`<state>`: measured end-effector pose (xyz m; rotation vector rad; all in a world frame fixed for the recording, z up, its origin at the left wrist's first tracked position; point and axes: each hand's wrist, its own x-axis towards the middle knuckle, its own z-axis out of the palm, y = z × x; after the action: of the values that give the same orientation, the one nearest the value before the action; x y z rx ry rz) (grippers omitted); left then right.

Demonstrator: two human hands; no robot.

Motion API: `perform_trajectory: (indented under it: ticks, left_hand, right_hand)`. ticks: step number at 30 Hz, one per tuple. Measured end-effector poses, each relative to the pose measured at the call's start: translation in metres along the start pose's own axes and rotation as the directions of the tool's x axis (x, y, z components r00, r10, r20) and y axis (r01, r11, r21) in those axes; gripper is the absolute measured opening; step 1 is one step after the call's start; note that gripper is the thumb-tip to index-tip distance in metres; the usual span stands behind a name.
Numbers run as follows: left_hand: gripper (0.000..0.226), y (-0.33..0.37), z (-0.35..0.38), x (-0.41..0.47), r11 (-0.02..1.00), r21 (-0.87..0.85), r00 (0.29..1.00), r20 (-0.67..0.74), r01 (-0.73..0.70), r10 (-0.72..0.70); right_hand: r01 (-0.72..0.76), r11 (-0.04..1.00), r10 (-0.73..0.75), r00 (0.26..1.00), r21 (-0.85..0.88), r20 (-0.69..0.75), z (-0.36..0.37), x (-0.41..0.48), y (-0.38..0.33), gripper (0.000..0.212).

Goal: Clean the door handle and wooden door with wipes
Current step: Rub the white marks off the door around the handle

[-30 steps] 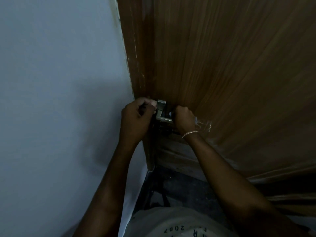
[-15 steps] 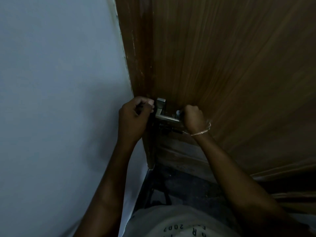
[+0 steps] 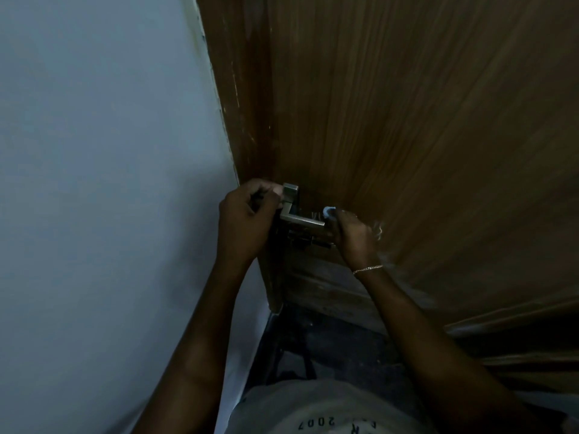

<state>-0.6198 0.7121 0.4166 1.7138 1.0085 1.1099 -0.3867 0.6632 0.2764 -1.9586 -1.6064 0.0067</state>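
Brown wood grain covers the largest surface: the wooden door (image 3: 423,126) fills the upper right of the view and runs down to a moulded lower section. To its left, a pale grey wall (image 3: 94,158) takes up the whole left side. Between wall and door runs a darker upright strip (image 3: 241,98) of wood, marked with pale scuffs along its length. A dark floor (image 3: 332,343) shows below the door, and the person's light shirt (image 3: 316,408), with printed characters, lies at the bottom edge.

Both forearms reach up from the bottom of the view and meet at the door's left edge. The left hand (image 3: 247,220) is at that edge, fingers curled inward, thumb tip against the upper corner of the handle's square plate. What the fingers enclose, if anything, cannot be told in the dim light.

The door handle (image 3: 301,219), a silver metal lever, is mounted low on the door near its left edge. It projects from the square plate and then runs to the right. A dark lock fitting sits just below it.

The right hand (image 3: 354,238) is at the lever's free end, somewhat blurred, its fingers clenched round a wipe (image 3: 329,211). Only a small pale bunch of the wipe shows above the knuckles, touching or just beside the lever's tip. A thin bracelet (image 3: 368,269) circles the right wrist.
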Motion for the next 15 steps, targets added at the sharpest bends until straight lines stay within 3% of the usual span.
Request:
perform_trajectory:
  ticks: [3, 7, 11, 13, 15]
  left_hand:
    - [0.018, -0.002, 0.004, -0.002, 1.0, 0.0, 1.0, 0.012, 0.006, -0.006]
    - [0.013, 0.001, 0.008, -0.002, 1.0, -0.009, 0.999, 0.035, -0.005, 0.005]
    - [0.015, 0.001, 0.003, -0.002, 1.0, 0.007, 1.0, -0.002, -0.007, 0.007]
    - [0.015, 0.0, 0.001, -0.002, 1.0, 0.01, 1.0, -0.016, 0.001, -0.001]
    - [0.016, -0.001, 0.002, -0.003, 1.0, 0.02, 1.0, -0.006, 0.009, -0.009]
  right_hand:
    - [-0.016, 1.0, 0.016, 1.0, 0.004, 0.002, 0.007, 0.008, -0.01, 0.016]
    - [0.005, 0.999, 0.0, 0.992, -0.042, 0.128, 0.015, 0.0, -0.005, 0.022]
    - [-0.069, 0.997, 0.069, 0.998, 0.038, 0.013, 0.006, -0.01, 0.007, 0.02]
    - [-0.037, 0.997, 0.04, 0.998, 0.067, -0.05, 0.004, 0.0, -0.003, 0.02]
    - [0.013, 0.992, -0.01, 1.0, 0.129, -0.026, 0.004, 0.01, -0.016, 0.02]
